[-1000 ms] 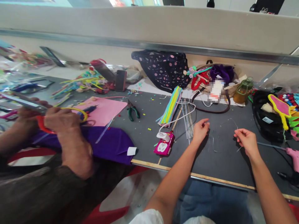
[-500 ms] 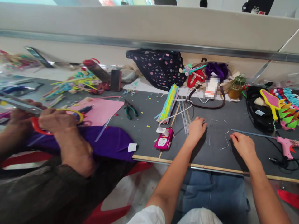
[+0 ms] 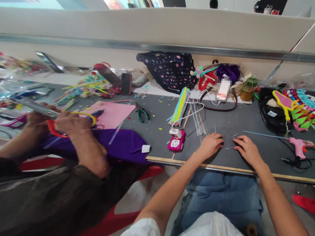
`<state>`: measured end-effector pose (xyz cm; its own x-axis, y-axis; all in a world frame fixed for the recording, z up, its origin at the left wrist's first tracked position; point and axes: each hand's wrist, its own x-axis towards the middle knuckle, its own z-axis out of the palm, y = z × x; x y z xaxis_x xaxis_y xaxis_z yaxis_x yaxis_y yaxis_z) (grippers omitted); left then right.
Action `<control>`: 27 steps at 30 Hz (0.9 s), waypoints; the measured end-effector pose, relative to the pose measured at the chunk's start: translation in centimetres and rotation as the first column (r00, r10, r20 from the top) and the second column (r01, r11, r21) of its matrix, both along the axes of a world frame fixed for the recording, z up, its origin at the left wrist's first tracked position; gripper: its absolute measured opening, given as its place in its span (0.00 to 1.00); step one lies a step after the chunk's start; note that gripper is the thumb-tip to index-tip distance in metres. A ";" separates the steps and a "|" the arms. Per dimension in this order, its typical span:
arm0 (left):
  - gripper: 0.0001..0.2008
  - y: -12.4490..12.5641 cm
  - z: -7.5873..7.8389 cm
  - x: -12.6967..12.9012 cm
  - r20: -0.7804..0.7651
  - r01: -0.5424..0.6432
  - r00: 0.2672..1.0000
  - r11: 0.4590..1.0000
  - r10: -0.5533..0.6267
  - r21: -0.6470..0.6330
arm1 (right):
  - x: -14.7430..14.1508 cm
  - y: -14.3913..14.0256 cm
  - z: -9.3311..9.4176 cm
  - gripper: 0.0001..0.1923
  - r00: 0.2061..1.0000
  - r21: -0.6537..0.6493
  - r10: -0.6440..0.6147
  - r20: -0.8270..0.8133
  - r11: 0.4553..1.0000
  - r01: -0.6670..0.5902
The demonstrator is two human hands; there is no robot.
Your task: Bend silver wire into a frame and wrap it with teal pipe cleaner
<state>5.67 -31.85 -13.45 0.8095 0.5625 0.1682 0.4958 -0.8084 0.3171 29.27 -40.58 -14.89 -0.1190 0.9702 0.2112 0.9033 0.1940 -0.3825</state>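
My left hand and my right hand lie low on the grey table, close together near its front edge. A thin bent silver wire loops on the table just beyond them. One end runs down into my left fingers, the other end sticks out from under my right fingertips. Both hands are curled on the wire and press it to the tabletop. A bundle of straight wires lies just left of my left hand.
A pink power strip, pastel pipe cleaners and green pliers lie to the left. A pink glue gun and black bag sit right. A co-worker's hands work over purple cloth at left.
My hands have dropped from above the table onto it and drawn closer together, bringing the wire down. The view shifted slightly; the co-worker keeps working at left.
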 end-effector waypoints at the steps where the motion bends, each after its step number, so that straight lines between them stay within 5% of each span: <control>1: 0.09 0.0 0.0 -0.1 -0.009 -0.002 1.000 1.000 0.002 0.012 | -0.2 0.0 0.0 0.19 1.000 0.003 0.003 -0.002 1.000 -0.003; 17: 0.11 -0.2 0.7 -1.0 -0.019 -0.038 0.999 0.999 0.038 0.004 | -1.6 0.1 0.0 0.10 0.992 0.043 0.116 -0.046 0.993 -0.114; 27: 0.11 -0.1 0.4 -1.1 -0.001 -0.039 0.999 0.999 0.039 0.027 | -2.5 -0.6 1.0 0.11 0.992 0.025 0.096 0.085 0.995 -0.098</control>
<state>4.58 -31.95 -13.07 0.7874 0.5889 0.1822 0.5276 -0.7966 0.2949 26.78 -41.20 -13.92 -0.2304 0.9468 0.2246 0.9082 0.2921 -0.2998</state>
